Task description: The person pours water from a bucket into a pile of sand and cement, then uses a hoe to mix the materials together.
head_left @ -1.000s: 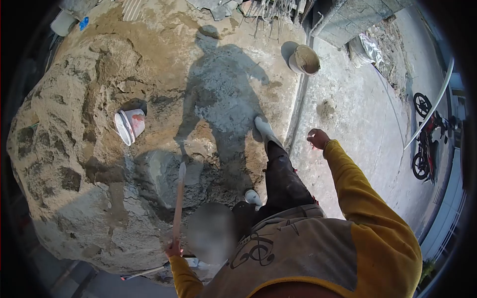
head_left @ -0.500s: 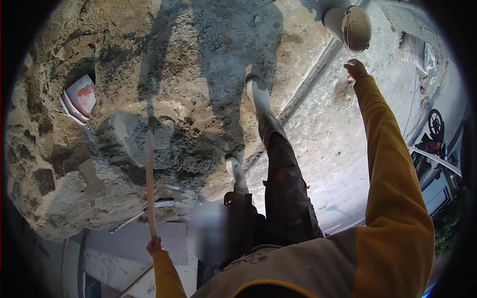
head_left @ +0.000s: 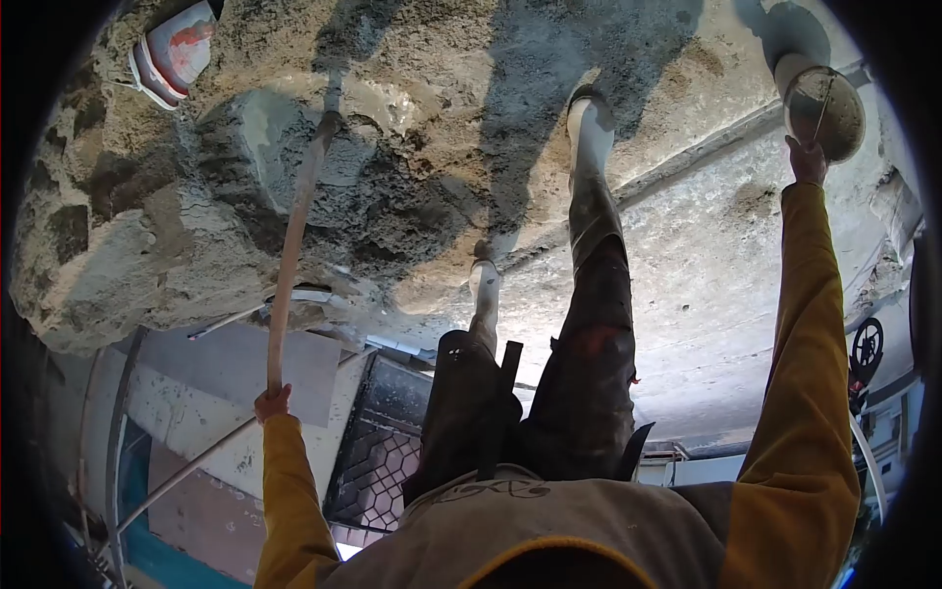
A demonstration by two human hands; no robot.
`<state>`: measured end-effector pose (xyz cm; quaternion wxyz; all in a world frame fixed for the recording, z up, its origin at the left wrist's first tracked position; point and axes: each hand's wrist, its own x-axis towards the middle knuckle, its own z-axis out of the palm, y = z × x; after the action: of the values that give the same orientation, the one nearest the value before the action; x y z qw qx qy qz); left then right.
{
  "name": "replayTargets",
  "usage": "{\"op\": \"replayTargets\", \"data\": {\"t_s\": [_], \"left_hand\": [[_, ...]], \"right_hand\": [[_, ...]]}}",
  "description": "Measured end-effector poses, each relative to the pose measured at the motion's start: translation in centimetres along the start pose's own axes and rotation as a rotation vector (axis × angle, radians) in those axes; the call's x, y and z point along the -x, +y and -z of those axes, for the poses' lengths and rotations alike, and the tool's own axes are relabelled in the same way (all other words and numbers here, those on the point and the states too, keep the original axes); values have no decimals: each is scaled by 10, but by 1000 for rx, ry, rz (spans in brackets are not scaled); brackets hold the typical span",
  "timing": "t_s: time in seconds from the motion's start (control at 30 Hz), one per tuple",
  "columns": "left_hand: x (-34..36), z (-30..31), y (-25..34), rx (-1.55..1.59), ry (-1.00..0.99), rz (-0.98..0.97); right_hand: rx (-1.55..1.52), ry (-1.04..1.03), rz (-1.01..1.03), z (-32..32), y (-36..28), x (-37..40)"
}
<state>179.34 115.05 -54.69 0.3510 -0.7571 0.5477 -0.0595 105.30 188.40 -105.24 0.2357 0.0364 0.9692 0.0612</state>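
Observation:
My left hand (head_left: 272,402) grips the end of a long wooden handle (head_left: 294,236). Its far end is sunk in a wet grey patch of a big sand and mortar heap (head_left: 196,196). My right hand (head_left: 807,159), arm stretched out in a yellow sleeve, closes on the thin wire handle at the rim of a dirty round bucket (head_left: 826,110) standing on the concrete. My two white boots (head_left: 592,128) stand at the heap's right edge.
A white and red tub (head_left: 175,54) lies tipped in the heap at the top left. A raised concrete strip (head_left: 687,157) runs past the bucket. Near my body there are a metal grate (head_left: 378,461) and rods (head_left: 186,471). A motorbike wheel (head_left: 867,346) shows at the right.
My head has tipped further down and the view has rolled. My right hand has travelled from mid-air across to the bucket and taken its handle. The left hand stays on the wooden handle.

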Motion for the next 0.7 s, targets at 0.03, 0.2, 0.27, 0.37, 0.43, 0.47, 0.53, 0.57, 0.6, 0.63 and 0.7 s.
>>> {"op": "replayTargets", "data": {"t_s": [0.03,0.2,0.27,0.37,0.43,0.47,0.53,0.57,0.6,0.63,0.7], "left_hand": [[-7,-2,-5,51,9,-47],[24,23,30,175,-117,-207],[12,21,16,284,-154,-360],[9,21,9,231,21,-610],[3,27,8,149,152,-748],[-10,25,3,122,141,-757],[-21,31,3,80,112,-764],[-16,35,4,63,88,-752],[-17,33,1,72,84,-749],[-21,31,0,88,88,-749],[-25,27,-4,90,119,-759]], "right_hand": [[-22,-28,-57,13,3,3],[147,-148,290,104,15,50],[-232,-144,203,138,-12,105],[-528,-95,184,149,-16,153],[-682,-212,-191,192,-70,243],[-762,-230,-202,196,-78,273],[-802,-256,-138,202,-99,334],[-905,-263,-63,197,-108,361],[-900,-247,-54,188,-119,382],[-820,-258,-73,194,-147,416],[-815,-327,42,179,-180,460]]}}
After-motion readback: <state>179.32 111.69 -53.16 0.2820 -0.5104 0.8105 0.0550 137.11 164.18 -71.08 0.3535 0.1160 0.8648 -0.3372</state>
